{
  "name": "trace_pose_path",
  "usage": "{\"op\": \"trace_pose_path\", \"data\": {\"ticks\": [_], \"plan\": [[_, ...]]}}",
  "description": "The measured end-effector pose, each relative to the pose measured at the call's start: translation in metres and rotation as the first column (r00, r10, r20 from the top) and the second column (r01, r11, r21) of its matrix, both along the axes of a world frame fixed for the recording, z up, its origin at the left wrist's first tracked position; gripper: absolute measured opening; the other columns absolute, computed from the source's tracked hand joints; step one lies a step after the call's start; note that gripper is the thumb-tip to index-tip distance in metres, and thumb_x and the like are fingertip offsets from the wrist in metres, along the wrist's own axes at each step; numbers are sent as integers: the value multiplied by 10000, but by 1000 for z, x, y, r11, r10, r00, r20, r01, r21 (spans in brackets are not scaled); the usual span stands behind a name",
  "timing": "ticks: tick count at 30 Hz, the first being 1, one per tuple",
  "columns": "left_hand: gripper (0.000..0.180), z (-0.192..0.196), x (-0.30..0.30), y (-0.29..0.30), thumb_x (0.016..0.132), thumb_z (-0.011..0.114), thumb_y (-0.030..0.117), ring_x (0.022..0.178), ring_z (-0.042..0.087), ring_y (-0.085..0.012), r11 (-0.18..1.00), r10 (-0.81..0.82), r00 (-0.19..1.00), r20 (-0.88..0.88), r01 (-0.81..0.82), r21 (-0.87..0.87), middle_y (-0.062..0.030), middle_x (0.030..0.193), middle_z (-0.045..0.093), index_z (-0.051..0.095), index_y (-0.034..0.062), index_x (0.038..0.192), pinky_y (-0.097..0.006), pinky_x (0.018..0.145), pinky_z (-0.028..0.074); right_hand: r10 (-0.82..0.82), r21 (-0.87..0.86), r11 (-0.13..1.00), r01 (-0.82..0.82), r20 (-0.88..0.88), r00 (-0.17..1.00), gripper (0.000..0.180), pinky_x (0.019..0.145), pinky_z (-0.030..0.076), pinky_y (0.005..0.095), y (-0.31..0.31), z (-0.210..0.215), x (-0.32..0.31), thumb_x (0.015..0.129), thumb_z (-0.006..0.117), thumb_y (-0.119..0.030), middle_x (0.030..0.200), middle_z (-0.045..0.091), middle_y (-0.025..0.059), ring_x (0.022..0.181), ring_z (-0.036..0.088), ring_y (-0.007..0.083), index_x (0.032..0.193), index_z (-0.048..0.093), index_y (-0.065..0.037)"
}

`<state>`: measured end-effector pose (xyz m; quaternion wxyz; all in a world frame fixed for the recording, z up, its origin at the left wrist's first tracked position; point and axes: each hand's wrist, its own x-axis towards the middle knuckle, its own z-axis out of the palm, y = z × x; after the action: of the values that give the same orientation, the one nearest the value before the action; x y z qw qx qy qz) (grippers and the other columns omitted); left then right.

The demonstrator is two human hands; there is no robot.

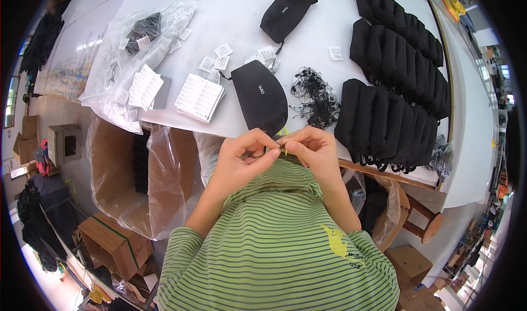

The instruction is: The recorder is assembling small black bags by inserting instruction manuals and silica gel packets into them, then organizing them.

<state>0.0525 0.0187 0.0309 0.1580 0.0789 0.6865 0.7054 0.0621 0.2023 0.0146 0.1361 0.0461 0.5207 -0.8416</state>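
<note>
My left hand point(246, 156) and my right hand point(314, 151) meet at the table's near edge, thumbs and forefingers pinched together. Between the fingertips is something small and dark, too small to make out. Just beyond them lies a black zippered pouch point(259, 97) with a small white mark. Right of that pouch sits a tangle of thin black strings point(315, 98). A second black pouch point(286, 16) rests farther off on the white table point(219, 15). To the left stands a stack of white printed tags point(200, 98), with several loose labels point(222, 63) behind it.
Rows of black pouches point(390, 124) stand packed at the table's right side. A clear plastic bag point(104, 86) with labels lies on the left. Below the edge is a plastic-lined cardboard box point(118, 168). A wooden stool point(431, 227) stands at the lower right.
</note>
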Motion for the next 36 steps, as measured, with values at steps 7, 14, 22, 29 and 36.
{"op": "trace_pose_path", "data": {"ticks": [7, 14, 22, 29, 36], "plan": [[68, -1, 1, 0, 818, 672, 9, 518, 256, 3, 999, 6, 1000, -17, -7, -46, 93, 553, 380, 605, 21, 813, -206, 473, 161, 17, 117, 993, -20, 20, 1000, 52, 416, 309, 156, 1, 0, -1, 846, 660, -42, 863, 707, 117, 474, 430, 6, 840, 661, 10], [82, 3, 0, 0, 803, 661, 31, 510, 210, -27, 983, -21, 1000, -14, 18, -185, 71, 532, 250, 582, 12, 800, -240, 485, 155, 88, 546, 837, 39, -204, 975, 100, 430, 296, 197, 3, 0, -1, 789, 739, -132, 709, 658, -4, 505, 442, 23, 815, 698, -44], [96, 3, -1, 0, 796, 643, 62, 486, 246, -89, 952, -104, 993, -50, 85, -295, 2, 523, 237, 558, 18, 797, -266, 466, 234, 183, 664, 747, 34, -254, 950, 58, 439, 300, 187, 4, 11, -1, 774, 724, -75, 703, 643, -11, 523, 485, 31, 795, 690, -33], [107, 0, 12, 1, 795, 641, 108, 488, 426, -180, 890, -265, 960, -90, 207, -407, -49, 537, 408, 559, 43, 817, -329, 499, 349, 310, 723, 678, 134, -446, 839, 163, 724, 453, 306, 1, -8, -32, 803, 698, -171, 857, 657, 31, 805, 584, 191, 898, 671, -41], [91, -15, 31, 19, 800, 674, 147, 630, 548, -219, 835, -450, 840, -302, 275, -477, -53, 642, 539, 620, 80, 829, -369, 603, 426, 547, 940, 228, 253, -339, 765, 586, 929, 430, 367, -31, -54, -48, 719, 729, -231, 1244, 513, 112, 1154, 487, 297, 1242, 506, -89]]}}
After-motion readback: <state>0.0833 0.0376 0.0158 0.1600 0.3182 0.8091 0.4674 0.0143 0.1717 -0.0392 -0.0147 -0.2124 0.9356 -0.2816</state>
